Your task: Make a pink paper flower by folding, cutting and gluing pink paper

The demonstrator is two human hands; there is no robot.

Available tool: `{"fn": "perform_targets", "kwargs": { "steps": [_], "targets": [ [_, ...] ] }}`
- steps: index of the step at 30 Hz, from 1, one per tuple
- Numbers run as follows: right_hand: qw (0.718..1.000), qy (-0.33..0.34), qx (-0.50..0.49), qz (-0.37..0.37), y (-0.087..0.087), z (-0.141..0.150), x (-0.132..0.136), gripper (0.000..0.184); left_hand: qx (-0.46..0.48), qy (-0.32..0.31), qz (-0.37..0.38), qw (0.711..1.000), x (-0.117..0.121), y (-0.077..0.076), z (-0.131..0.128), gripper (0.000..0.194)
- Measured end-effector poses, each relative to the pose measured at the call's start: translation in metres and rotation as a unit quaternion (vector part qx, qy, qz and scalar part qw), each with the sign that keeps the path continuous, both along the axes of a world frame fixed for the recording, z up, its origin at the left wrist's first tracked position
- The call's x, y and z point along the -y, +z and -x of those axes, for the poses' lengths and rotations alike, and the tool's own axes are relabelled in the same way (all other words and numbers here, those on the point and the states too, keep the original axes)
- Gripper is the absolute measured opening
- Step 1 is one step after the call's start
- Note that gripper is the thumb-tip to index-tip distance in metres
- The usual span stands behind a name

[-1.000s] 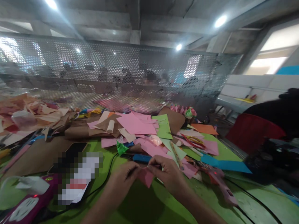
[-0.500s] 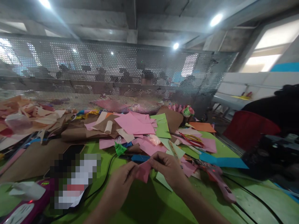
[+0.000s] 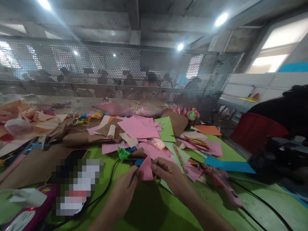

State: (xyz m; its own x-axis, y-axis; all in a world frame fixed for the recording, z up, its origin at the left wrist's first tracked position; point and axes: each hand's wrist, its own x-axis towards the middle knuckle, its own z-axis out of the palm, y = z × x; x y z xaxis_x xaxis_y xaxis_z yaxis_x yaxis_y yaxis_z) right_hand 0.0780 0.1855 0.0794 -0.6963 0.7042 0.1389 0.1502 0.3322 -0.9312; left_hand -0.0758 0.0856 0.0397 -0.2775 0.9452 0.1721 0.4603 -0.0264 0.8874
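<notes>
A small piece of pink paper [image 3: 146,170], pointed at the top, is held upright above the green tabletop [image 3: 144,205]. My left hand [image 3: 125,184] pinches its left edge between thumb and fingers. At the opposite edge, the curled fingers and thumb of my right hand [image 3: 169,173] close on the paper. Just behind it lies a dark blue item [image 3: 139,162], partly covered. A brush-like stick [image 3: 180,157] rests on pale green paper [image 3: 171,150] beyond my right hand. To the right lies a pink glue gun [image 3: 227,187] with a cord.
Pink sheets [image 3: 139,126] and brown paper [image 3: 79,138] pile up at the back before a perforated metal screen [image 3: 115,73]. Red-handled scissors [image 3: 197,145] lie back right. A phone [image 3: 75,156] and a purple power strip [image 3: 29,211] are left. A person in dark clothing [image 3: 286,109] sits right.
The pink paper has turned so that a pointed corner now stands up. Both hands stay close together at its edges, with the right fingers shifted slightly left and down.
</notes>
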Motion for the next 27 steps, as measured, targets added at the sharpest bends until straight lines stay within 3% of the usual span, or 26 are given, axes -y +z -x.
{"fn": "perform_targets", "kwargs": {
  "steps": [6, 13, 22, 27],
  "targets": [
    [0.997, 0.004, 0.053, -0.051, -0.006, 0.002, 0.003, 0.019, 0.022, 0.001, 0.002, 1.000, -0.002, -0.002, 0.000, 0.036],
    [0.990, -0.024, 0.077, -0.120, -0.001, 0.000, 0.007, 0.029, 0.032, 0.006, -0.005, 0.999, -0.005, -0.004, -0.001, 0.039],
    [0.973, 0.013, 0.115, -0.201, -0.007, 0.003, 0.011, 0.026, 0.130, 0.015, -0.019, 0.991, 0.000, 0.003, -0.006, 0.041],
    [0.977, 0.028, 0.106, -0.183, -0.006, 0.004, 0.016, 0.025, 0.115, 0.017, -0.032, 0.993, -0.002, 0.005, -0.008, 0.039]
  ]
}}
